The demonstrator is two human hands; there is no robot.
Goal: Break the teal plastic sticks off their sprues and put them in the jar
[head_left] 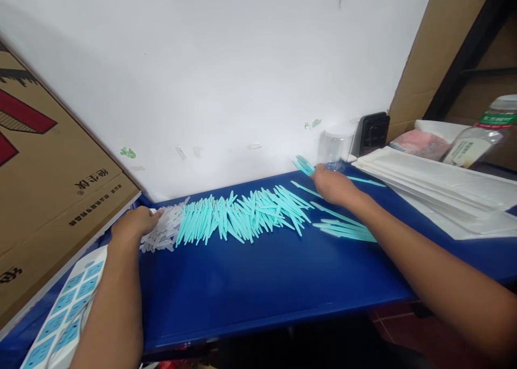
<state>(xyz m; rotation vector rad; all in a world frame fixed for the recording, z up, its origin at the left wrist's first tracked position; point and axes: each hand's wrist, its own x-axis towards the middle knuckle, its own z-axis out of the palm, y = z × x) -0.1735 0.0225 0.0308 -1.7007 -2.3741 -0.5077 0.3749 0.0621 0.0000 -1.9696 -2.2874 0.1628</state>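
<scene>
A wide row of turquoise eyebrow razors, slim sticks overlapping one another, lies across the blue table. At its left end is a heap of small translucent plastic pieces. My left hand rests against this heap with curled fingers; its grip is partly hidden, and a bit of white shows by the fingertips. My right hand pinches a small bunch of turquoise razors, tips pointing left toward the wall. Several loose razors lie fanned out below that wrist.
A clear plastic jar and a black device stand by the white wall. White flat sheets or bags are stacked at right, near a bottle. At left are a cardboard box and a power strip.
</scene>
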